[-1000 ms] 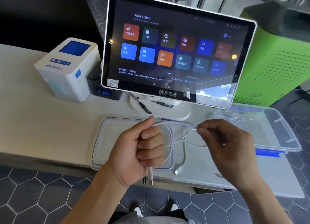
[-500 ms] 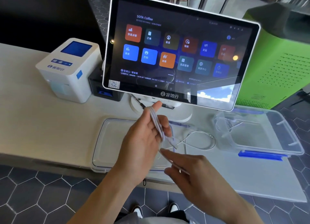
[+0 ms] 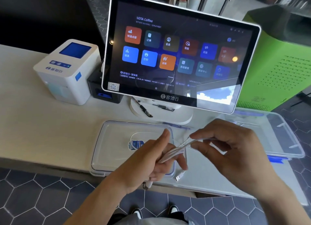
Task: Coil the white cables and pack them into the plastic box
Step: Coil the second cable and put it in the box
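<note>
From the head camera, the left hand (image 3: 151,160) is curled around a bundle of folded strands of thin white cable (image 3: 175,151), thumb raised alongside it. The right hand (image 3: 235,150) pinches the other end of the same bundle between thumb and fingertips, just right of the left hand. A silver USB plug (image 3: 179,176) on the cable's free end hangs below the left hand's fingers.

Both hands hover in front of the large white-framed touchscreen terminal (image 3: 178,56), which shows coloured app tiles. Directly under the hands, in front of the terminal's round base, lies a flat clear plastic lid with a blue-edged rim (image 3: 107,140); another thin loop of white cable (image 3: 134,137) rests on it. The clear plastic box with a blue latch (image 3: 286,137) sits in front of the terminal toward the right, behind the right hand. Left of the terminal stands a white receipt printer with a blue top panel (image 3: 67,70). Right of the terminal stands a bright green perforated cabinet (image 3: 277,73).
</note>
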